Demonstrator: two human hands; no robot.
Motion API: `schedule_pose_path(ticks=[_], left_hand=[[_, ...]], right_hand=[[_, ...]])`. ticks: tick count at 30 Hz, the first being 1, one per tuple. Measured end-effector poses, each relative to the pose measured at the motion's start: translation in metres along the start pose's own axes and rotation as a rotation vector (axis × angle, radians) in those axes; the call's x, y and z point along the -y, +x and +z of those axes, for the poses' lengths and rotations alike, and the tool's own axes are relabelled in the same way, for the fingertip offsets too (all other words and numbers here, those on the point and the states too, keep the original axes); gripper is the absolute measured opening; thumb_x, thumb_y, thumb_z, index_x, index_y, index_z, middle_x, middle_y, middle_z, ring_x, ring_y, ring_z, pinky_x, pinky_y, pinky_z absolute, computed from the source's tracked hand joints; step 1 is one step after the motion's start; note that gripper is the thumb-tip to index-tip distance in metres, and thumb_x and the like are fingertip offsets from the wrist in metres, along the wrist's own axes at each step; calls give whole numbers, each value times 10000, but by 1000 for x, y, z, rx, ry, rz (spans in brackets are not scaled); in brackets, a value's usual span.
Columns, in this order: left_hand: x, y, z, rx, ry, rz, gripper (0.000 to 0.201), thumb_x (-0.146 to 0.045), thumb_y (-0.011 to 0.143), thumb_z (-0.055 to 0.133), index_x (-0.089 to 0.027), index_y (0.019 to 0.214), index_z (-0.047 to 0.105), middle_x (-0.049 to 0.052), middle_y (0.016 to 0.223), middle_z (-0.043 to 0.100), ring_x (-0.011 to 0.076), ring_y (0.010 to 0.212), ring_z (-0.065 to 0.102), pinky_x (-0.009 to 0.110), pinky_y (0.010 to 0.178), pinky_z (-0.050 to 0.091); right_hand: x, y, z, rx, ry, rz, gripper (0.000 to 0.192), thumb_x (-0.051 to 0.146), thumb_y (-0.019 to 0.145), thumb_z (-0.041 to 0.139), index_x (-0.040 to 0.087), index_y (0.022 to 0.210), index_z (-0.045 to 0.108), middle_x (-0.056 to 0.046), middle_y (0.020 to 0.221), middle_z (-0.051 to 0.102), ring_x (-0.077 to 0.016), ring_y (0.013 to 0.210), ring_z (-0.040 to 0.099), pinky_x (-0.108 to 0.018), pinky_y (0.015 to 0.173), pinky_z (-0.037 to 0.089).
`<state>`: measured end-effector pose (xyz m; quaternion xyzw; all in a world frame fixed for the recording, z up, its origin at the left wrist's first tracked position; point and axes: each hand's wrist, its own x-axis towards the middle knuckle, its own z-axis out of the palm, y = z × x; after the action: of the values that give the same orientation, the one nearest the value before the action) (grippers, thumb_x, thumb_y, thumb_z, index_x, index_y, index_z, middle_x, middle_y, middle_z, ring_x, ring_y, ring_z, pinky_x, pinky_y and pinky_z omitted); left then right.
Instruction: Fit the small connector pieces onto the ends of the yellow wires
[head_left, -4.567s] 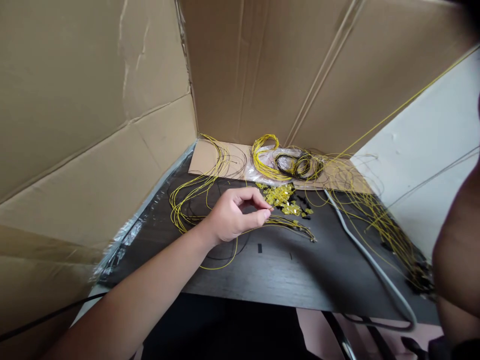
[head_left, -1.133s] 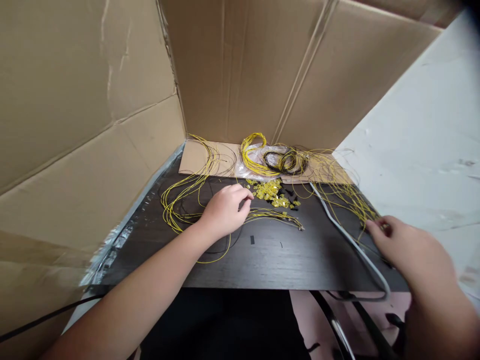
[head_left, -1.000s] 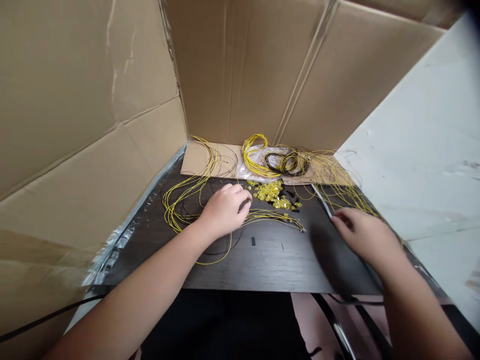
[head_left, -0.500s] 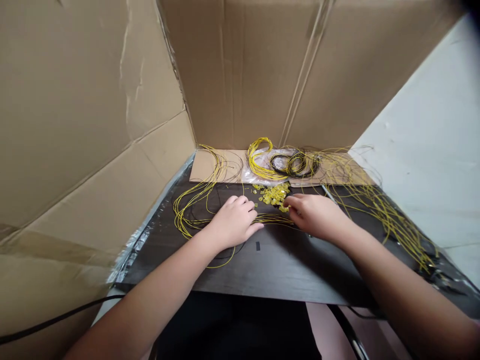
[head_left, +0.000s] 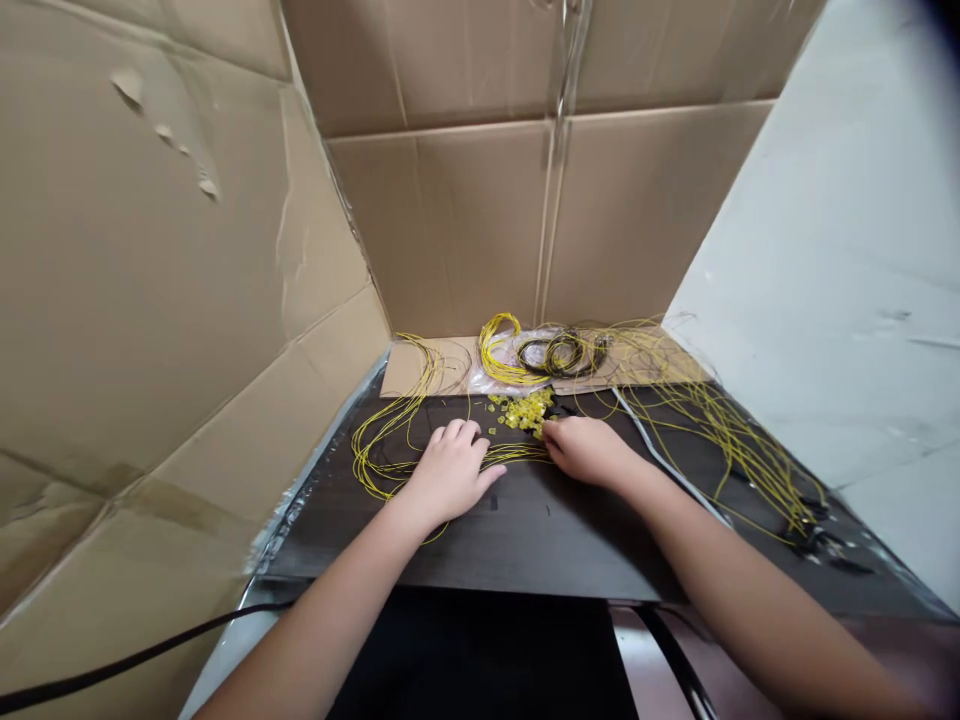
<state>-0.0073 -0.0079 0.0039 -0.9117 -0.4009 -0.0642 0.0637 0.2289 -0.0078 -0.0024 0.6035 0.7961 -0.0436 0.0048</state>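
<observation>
My left hand [head_left: 450,470] lies flat, fingers apart, on a bundle of thin yellow wires [head_left: 382,450] spread over the dark table [head_left: 540,530]. My right hand [head_left: 589,450] is just to its right, with curled fingertips at the near edge of a small pile of yellow plastic pieces [head_left: 521,412]. The fingers hide whether they pinch a piece. The wire bundle's ends run between the two hands.
At the back, a yellow wire coil [head_left: 499,350] and a black-and-yellow coil [head_left: 562,352] lie on a plastic bag. More yellow wires [head_left: 739,445] and a grey cable [head_left: 660,460] cover the right side. Cardboard walls [head_left: 450,230] enclose the left and back; a black cable [head_left: 112,665] hangs low on the left.
My right hand came from the wires at the table's right across to the pile of yellow pieces. My left hand flattened onto the wire bundle. The view tilted upward.
</observation>
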Motion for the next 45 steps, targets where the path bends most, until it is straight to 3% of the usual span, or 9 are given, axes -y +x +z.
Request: schedule_pose_path(ticks=[4,8,13,22,30,36,40,45], left_hand=[[-8,24,-2,-31,3,12,375,-453,971,481,-149,1129,635,134,1122,608,292,1061,543,429,877,455],[-3,42,0,-17,-15,126,238,-350,947,542,-152,987,667,109,1000,642,275,985,570,398,836,450],[22,40,7,-17,-57,198,218,-283,967,491,-179,965,684,86,930,646,233,919,578,365,806,442],[46,33,25,-78,-162,96,246,-100,859,494,-192,964,696,61,954,672,228,947,559,379,861,449],[43,27,30,-64,-229,103,302,-121,874,492,-207,1057,717,65,980,696,227,979,567,402,895,436],[37,29,29,-55,-259,124,285,-228,969,450,-208,1097,705,62,1012,682,219,986,571,388,877,417],[35,28,27,-44,-268,140,245,-367,958,534,-217,1053,703,49,973,671,221,965,568,386,864,401],[31,27,26,-34,-278,166,194,-306,964,523,-208,910,682,31,890,668,206,912,560,371,828,377]], right_hand=[[1,0,-2,-20,10,3,272,289,997,387,159,1016,625,-132,1010,720,-209,864,696,-268,730,451],[-3,-3,-2,-32,15,15,251,298,990,394,185,1041,613,-103,1006,721,-215,891,692,-264,707,432],[-13,-3,-1,-4,35,14,197,319,934,488,217,1036,623,-73,960,720,-214,845,684,-264,660,406],[-16,5,12,17,105,-8,177,262,954,466,207,931,632,-60,971,704,-185,862,674,-251,711,421],[-17,5,13,-108,171,13,193,262,967,428,204,920,605,-59,932,687,-193,835,650,-263,707,414],[-13,4,7,-179,277,-29,214,307,993,409,218,932,595,-19,911,693,-138,795,633,-218,701,433],[-21,7,11,-224,261,55,204,305,982,428,213,954,608,-42,960,702,-176,848,648,-249,727,435],[-32,9,19,-225,219,133,205,283,969,446,218,1034,629,-59,1049,704,-211,914,666,-278,760,441]])
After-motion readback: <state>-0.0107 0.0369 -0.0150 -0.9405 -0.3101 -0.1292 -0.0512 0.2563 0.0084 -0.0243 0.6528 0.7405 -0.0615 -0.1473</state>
